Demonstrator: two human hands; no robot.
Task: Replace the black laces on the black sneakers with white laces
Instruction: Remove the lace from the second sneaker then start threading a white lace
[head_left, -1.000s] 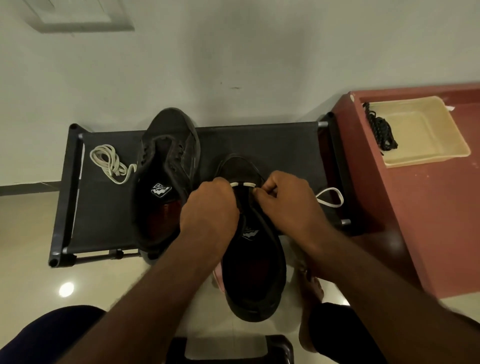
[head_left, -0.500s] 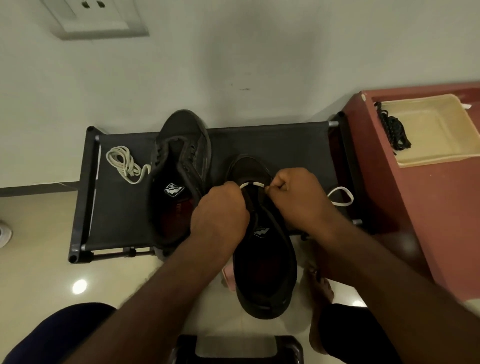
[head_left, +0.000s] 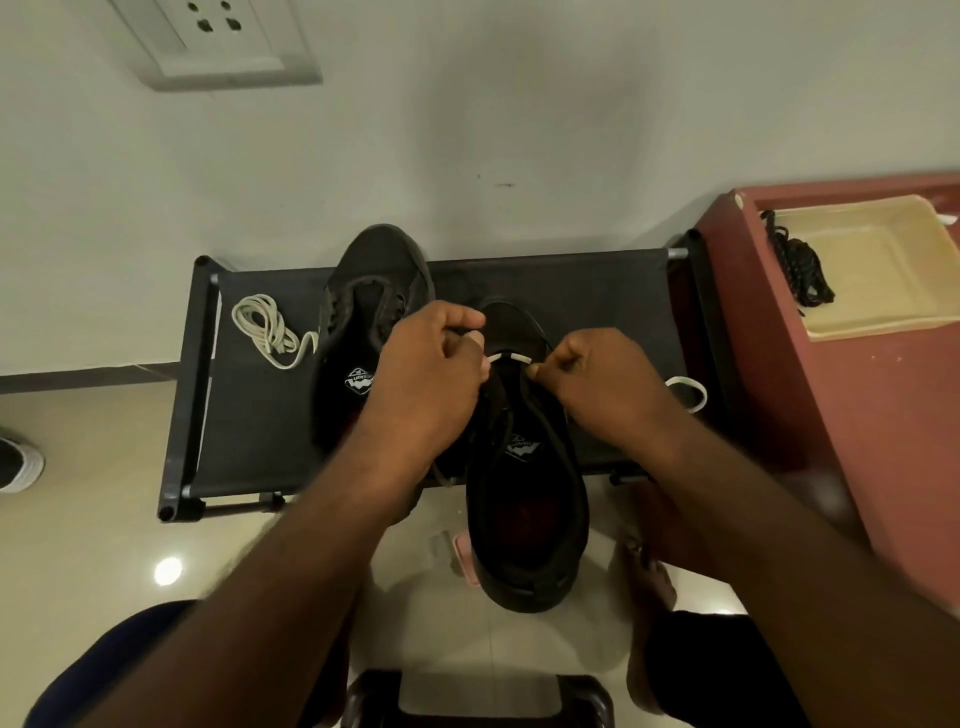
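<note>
Head view: left hand (head_left: 431, 384) and right hand (head_left: 597, 387) each pinch the flat white lace (head_left: 511, 356) crossing the front eyelets of the nearer black fabric sneaker (head_left: 524, 519), toe on a black fabric rack (head_left: 597, 291). Alongside sit the second black sneaker (head_left: 374, 291) and a coiled white lace (head_left: 265, 327). Tangled black laces (head_left: 797, 265) lie in a cream plastic tray (head_left: 883, 260).

On the near black sneaker (head_left: 524, 519), a white lace (head_left: 510, 357) bridges apparently the front eyelets.
</note>
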